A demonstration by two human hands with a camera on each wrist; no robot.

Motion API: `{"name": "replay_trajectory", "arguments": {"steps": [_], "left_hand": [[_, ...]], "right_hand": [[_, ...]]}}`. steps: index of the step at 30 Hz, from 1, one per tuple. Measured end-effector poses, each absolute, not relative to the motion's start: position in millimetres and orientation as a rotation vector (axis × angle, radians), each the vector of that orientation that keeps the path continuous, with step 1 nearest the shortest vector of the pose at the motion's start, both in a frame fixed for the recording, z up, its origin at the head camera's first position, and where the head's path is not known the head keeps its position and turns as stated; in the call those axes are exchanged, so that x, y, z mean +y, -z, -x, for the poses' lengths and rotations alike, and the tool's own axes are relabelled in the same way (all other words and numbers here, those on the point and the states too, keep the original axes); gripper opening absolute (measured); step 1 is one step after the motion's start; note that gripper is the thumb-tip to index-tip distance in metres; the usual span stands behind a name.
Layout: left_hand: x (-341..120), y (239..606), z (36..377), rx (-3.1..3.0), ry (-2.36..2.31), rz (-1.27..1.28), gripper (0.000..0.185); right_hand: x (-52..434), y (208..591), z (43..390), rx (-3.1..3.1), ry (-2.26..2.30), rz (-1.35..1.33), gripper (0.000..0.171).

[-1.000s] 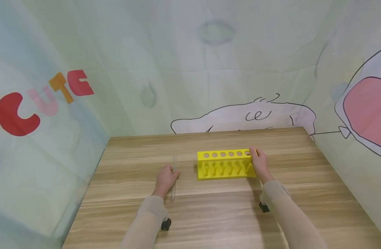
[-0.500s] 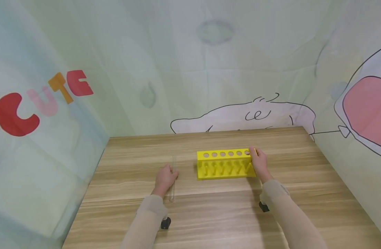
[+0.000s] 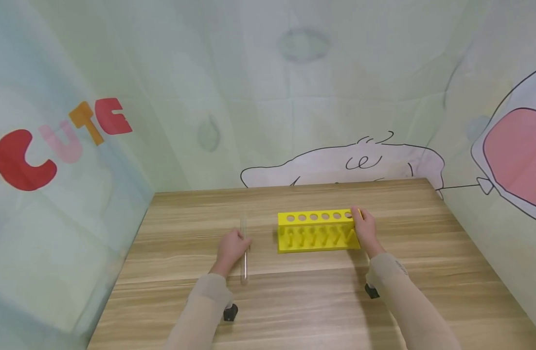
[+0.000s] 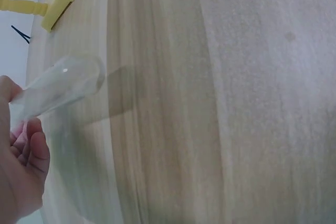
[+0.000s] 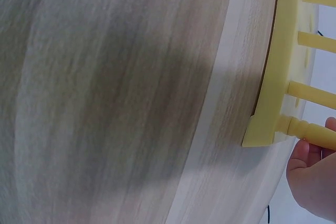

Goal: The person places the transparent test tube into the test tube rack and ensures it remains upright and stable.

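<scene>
My left hand (image 3: 231,249) pinches a clear glass test tube (image 3: 244,270) between thumb and fingers, left of the yellow test tube rack (image 3: 316,247). In the left wrist view the tube's rounded end (image 4: 86,74) points away from the hand (image 4: 26,166), and its shadow falls on the wood beside it. The rack stands upright, with a row of round holes along its top and a row of pegs below. My right hand (image 3: 365,231) grips the rack's right end, fingers around the end post (image 5: 310,132) in the right wrist view.
The wood-grain table (image 3: 294,301) carries the rack near its middle. A printed cloth (image 3: 189,97) hangs behind the table and along both sides. Dark wrist cameras (image 3: 230,312) sit under both sleeves.
My left hand has shifted slightly left and away from me, and the test tube has turned a little and catches more light. The right hand and the rack have stayed still.
</scene>
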State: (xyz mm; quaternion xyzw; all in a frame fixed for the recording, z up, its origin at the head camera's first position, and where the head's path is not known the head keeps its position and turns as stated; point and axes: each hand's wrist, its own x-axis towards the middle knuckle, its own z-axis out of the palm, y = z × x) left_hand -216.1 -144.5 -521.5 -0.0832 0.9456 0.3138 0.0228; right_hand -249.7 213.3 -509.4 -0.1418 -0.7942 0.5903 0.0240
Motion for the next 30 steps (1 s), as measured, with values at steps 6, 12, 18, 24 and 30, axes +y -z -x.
{"name": "replay_trajectory", "arguments": {"steps": [6,12,18,24,30], "left_hand": [[-144.6,515.8,216.8,2.965,-1.019,0.218,0.021],[-145.0,509.1,216.8,2.928,-1.127,0.236,0.019],[-142.2,499.1,215.8,2.922,-1.179,0.23,0.02],[-138.6,493.9,215.8,2.92,-1.217,0.202,0.021],[-134.1,494.2,218.2,2.917,-1.295,0.168,0.018]], "right_hand": [[212.5,509.1,249.3,-2.46,-1.824,0.438,0.049],[212.3,508.9,249.4,-2.453,-1.834,0.433,0.051],[212.8,508.7,249.0,-2.477,-1.826,0.424,0.052],[212.8,509.1,249.3,-2.477,-1.807,0.42,0.052],[212.7,510.3,248.9,-2.472,-1.8,0.418,0.051]]}}
